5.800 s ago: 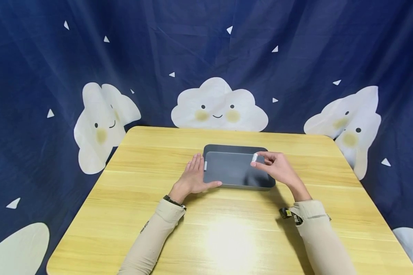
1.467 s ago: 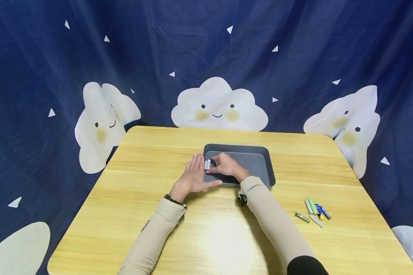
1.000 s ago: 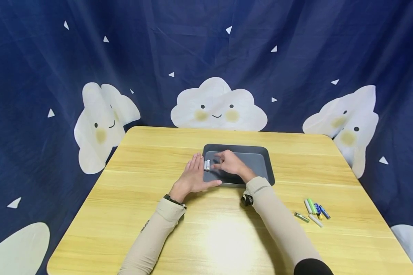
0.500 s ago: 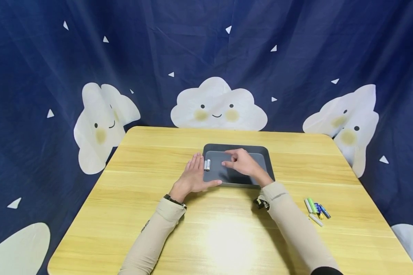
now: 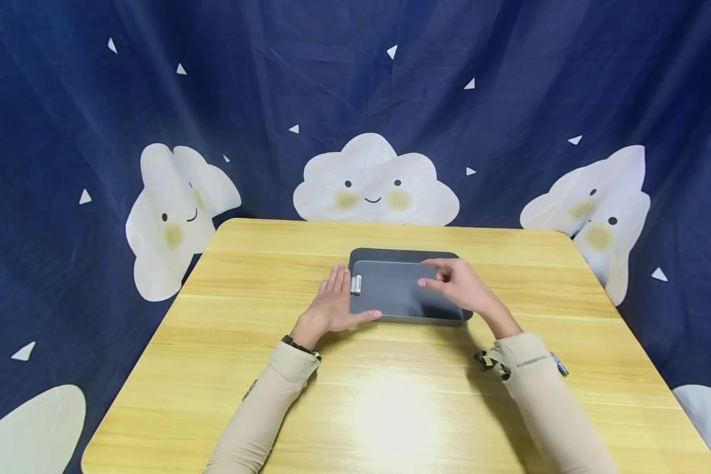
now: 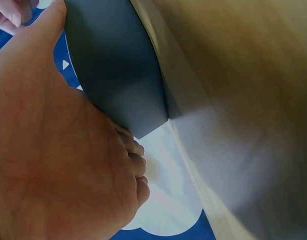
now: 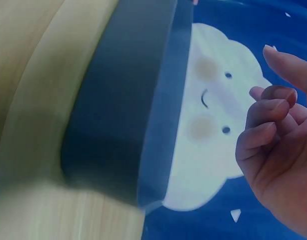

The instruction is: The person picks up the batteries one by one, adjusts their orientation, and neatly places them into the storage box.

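A dark grey rectangular tray (image 5: 391, 293) lies on the table. Side by side against its left end stand two white-and-silver batteries (image 5: 357, 284). My left hand (image 5: 334, 308) rests at the tray's left side, fingers straight along the end wall and thumb on the front rim. Over the right part of the tray hovers my right hand (image 5: 461, 284), thumb and index finger apart with nothing between them. The right wrist view shows the same empty hand (image 7: 281, 120) with its other fingers loosely bent. Most of the loose batteries are hidden behind the right forearm; one blue battery (image 5: 559, 364) peeks out.
The wooden table (image 5: 261, 276) has its far edge close to a dark blue curtain (image 5: 343, 66) printed with white clouds. A bright glare spot lies on the wood in front of the tray.
The right hand let go of the second battery beside the first, then moved right across the tray. Its forearm now covers most of the loose batteries. The left hand stayed put.
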Available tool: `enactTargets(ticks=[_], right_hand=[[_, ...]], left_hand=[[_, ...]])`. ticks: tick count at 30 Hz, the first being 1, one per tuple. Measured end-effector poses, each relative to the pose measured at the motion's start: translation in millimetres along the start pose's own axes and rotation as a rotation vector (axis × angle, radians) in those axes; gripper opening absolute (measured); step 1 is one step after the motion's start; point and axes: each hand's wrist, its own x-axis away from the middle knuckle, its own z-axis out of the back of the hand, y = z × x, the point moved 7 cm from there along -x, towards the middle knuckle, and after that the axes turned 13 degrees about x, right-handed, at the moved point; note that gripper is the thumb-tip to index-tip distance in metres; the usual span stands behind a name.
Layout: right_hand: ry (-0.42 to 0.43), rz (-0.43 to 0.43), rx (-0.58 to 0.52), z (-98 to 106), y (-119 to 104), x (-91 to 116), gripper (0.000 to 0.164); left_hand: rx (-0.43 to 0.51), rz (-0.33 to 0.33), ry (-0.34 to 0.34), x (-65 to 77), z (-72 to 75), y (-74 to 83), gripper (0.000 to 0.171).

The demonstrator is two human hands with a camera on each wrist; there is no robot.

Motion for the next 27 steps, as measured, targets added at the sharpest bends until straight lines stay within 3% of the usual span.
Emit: enactTargets(ticks=[9,14,21,27], right_hand=[[0.094,-0.008,-0.028,41,28,44,0.040],[0.153,-0.015,0.021,65,44,71,0.038],[0.163,-0.087,0.058,86,67,105,0.039],[0.178,-0.082,0.088,95,79,128,0.034]], left_hand=[[-0.008,0.004,0.008,5.4,3.6,5.4,0.128],[-0.016,0.005,0.008,5.0,4.3,5.1,0.128],[-0.004,0.011,-0.013,2.2,2.1,4.7,0.128],[-0.010,0.006,0.000,2.1,3.8,4.6,0.128]])
